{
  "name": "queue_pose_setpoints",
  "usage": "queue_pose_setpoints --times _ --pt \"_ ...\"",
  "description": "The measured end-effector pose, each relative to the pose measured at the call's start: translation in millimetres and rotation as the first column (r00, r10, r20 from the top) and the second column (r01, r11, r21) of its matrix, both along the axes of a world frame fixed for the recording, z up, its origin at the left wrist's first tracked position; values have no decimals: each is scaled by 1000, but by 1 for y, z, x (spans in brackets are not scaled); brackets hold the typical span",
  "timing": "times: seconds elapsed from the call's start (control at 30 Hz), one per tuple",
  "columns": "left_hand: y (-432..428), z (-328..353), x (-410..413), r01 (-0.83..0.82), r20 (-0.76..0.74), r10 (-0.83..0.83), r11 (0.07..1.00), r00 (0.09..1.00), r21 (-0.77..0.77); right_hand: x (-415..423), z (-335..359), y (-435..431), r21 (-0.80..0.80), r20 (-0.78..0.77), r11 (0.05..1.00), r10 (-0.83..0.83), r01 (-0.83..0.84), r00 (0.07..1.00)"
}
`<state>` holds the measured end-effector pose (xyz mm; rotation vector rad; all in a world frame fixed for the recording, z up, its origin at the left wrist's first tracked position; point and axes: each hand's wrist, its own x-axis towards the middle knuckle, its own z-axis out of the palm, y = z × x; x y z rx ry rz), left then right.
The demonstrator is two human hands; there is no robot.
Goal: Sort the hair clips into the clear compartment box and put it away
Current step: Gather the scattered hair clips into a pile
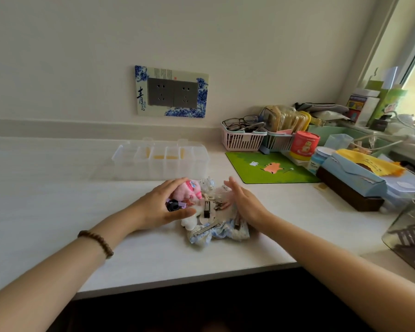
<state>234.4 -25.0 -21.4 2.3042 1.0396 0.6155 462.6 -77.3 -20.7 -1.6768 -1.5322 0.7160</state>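
A heap of hair clips [211,207] lies on the white counter [58,200]: a fluffy pink one [187,190], a dark purple one, metal snap clips and blue-white fabric bows [221,232]. My left hand [161,207] cups the left side of the heap, fingers curled around the pink and purple clips. My right hand [244,202] stands edge-on at the heap's right side, fingers straight and together, holding nothing. The clear compartment box [161,160] sits behind the heap, lid off or open, with some yellow pieces in its middle cells.
A green mat [271,168] lies to the right. Beyond it stand a pink basket [242,137] with glasses, a red tin [303,144], a blue tissue box [352,178] and more clutter by the window. A wall socket [171,92] is above the box. The counter's front edge runs below my arms.
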Motion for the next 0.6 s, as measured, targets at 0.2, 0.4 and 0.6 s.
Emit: queue_pose_setpoints --times 0.2,0.4,0.6 --pt "-8 6 -9 -11 -8 11 1000 1000 5 -51 10 -11 11 -28 988 156 -156 987" --pt "-31 5 -31 107 -169 -98 994 981 40 -24 16 -50 -128 247 899 437 -418 865" --pt "-27 1 -34 82 -180 -74 996 981 39 -38 -7 -39 -86 503 930 350 -357 790"
